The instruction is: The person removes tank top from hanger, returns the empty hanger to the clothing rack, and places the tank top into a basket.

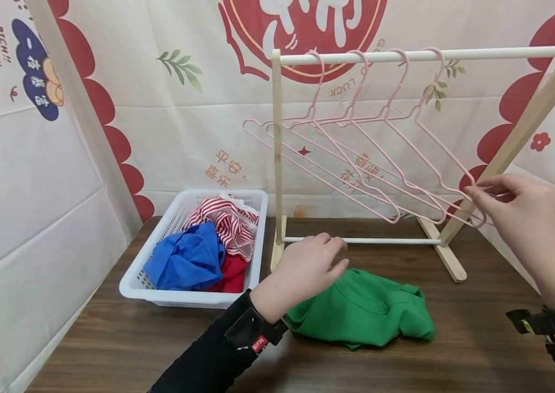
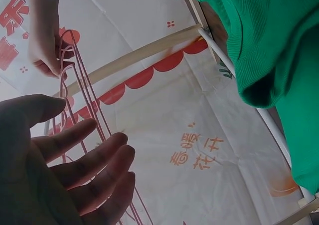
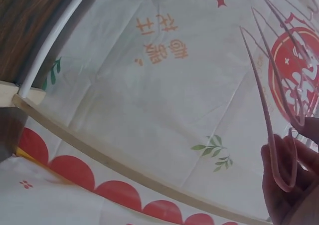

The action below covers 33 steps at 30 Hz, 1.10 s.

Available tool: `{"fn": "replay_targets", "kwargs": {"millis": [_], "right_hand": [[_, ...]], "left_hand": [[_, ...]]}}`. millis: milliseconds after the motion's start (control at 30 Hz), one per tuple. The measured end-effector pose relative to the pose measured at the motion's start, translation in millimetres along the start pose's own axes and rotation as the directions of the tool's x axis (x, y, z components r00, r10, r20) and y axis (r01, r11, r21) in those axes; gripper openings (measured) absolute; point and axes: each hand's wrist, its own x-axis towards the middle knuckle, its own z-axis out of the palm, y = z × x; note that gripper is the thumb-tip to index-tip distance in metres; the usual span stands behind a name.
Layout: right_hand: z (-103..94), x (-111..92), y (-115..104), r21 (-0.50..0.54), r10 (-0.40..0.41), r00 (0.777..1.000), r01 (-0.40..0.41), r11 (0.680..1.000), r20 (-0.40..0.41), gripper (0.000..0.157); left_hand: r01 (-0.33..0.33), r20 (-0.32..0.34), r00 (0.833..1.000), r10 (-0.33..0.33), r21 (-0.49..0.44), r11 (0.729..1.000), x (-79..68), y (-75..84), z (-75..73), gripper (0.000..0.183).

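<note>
Several pink hangers [image 1: 389, 158] hang from the white rail [image 1: 499, 53] of a small wooden-ended rack. My right hand [image 1: 528, 215] pinches the lower corner of the rightmost hanger [image 3: 274, 167] between thumb and fingers. In front of the rack, a crumpled green garment [image 1: 366, 311] with a ribbed edge lies on the table. My left hand [image 1: 307, 270] is just above its left part, fingers relaxed and slightly bent, with nothing held. The left wrist view shows that hand [image 2: 65, 170] apart from the hangers.
At the left stands a white plastic basket [image 1: 130, 286] holding blue cloth [image 1: 186, 256], red-and-white striped cloth [image 1: 223, 221] and red cloth [image 1: 233, 275]. The rack's right foot [image 1: 449, 263] rests on the brown table [image 1: 110, 344]. A printed curtain [image 1: 199, 136] closes off the back.
</note>
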Motion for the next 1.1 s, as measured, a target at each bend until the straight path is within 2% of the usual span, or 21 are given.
{"fn": "replay_targets", "kwargs": {"millis": [167,300,433,533,733,900,967,1100], "right_hand": [[-3.7,-3,-7,-0.035,-0.055,0.998,0.053,0.998,-0.036,0.031],[-6.3,-7,-15,-0.065,-0.135,0.984,0.128,0.990,-0.116,0.030],[-6.2,-13,-26,-0.069,-0.259,0.945,0.250,0.966,-0.201,0.030],[-3.3,-20,-34,-0.054,-0.340,0.914,0.336,0.940,-0.221,0.031],[8.2,-37,-51,-0.030,-0.455,0.868,0.458,0.888,-0.198,0.033],[18.1,-48,-62,-0.034,-0.489,0.857,0.490,0.871,-0.166,0.071],[23.0,-51,-65,-0.026,-0.500,0.851,0.503,0.864,-0.164,0.075],[33.8,-59,-67,0.006,-0.529,0.836,0.535,0.845,-0.145,0.071]], "left_hand": [[-0.003,-0.015,1.000,0.003,-0.004,1.000,-1.3,-1.8,0.4,0.029],[-0.013,-0.019,1.000,0.014,0.011,1.000,-3.6,-3.1,0.1,0.029],[-0.036,-0.025,0.999,0.036,0.034,0.999,-6.5,-4.0,0.0,0.028],[-0.052,-0.023,0.998,0.053,0.044,0.998,-8.8,-4.7,0.7,0.028],[-0.059,-0.009,0.998,0.060,0.039,0.997,-15.6,-9.1,4.7,0.029],[-0.068,-0.003,0.998,0.068,0.065,0.996,-20.5,-12.4,9.4,0.029],[-0.078,0.000,0.997,0.078,0.079,0.994,-22.3,-13.4,12.2,0.030],[-0.099,0.005,0.995,0.099,0.110,0.989,-26.5,-14.7,19.6,0.030]]}}
